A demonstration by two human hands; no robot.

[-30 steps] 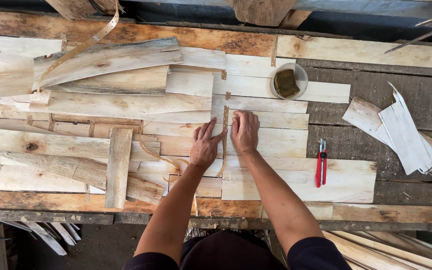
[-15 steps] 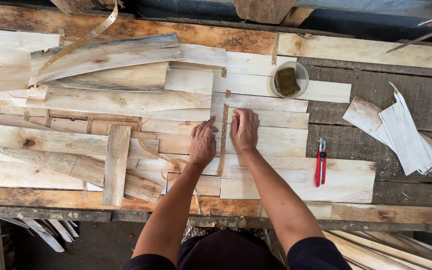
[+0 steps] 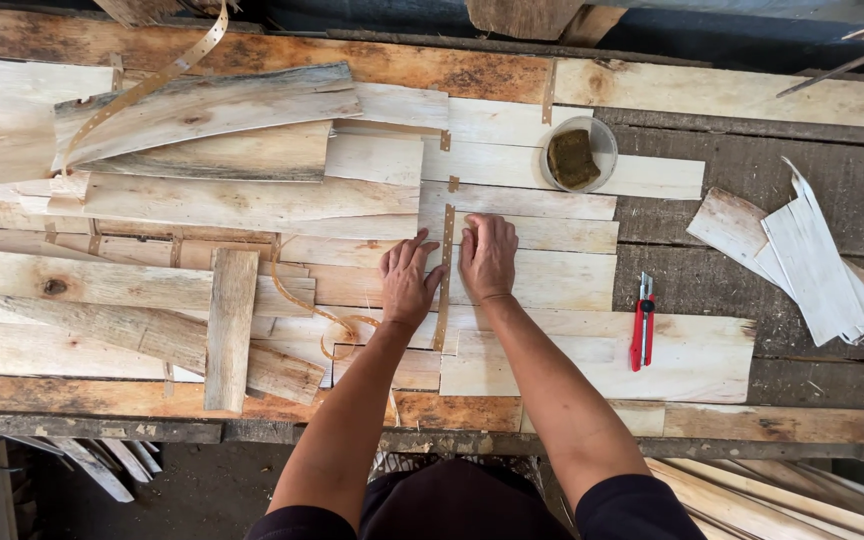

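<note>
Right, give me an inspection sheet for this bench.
Surface: worn plank bench, mostly covered.
Job's things: thin wood sheets laid edge to edge; brown tape strip along their seam.
Clutter: red knife, small bowl, loose sheet pile, curled tape.
Grippers: left hand and right hand flat beside the strip, fingers spread.
Cables: nothing seen.
Surroundings: wood offcuts below the bench.

Left hand [image 3: 407, 282] and right hand [image 3: 489, 257] cover the veneer sheets [image 3: 532, 280] beneath them. Tabletop [image 3: 472, 72] cut off at left and right edges. Contents of the small round dish [image 3: 578, 153] too small to identify. Red-handled tool [image 3: 642, 322]: kind unclear. Wood strips [image 3: 752, 500] below run out of frame.
</note>
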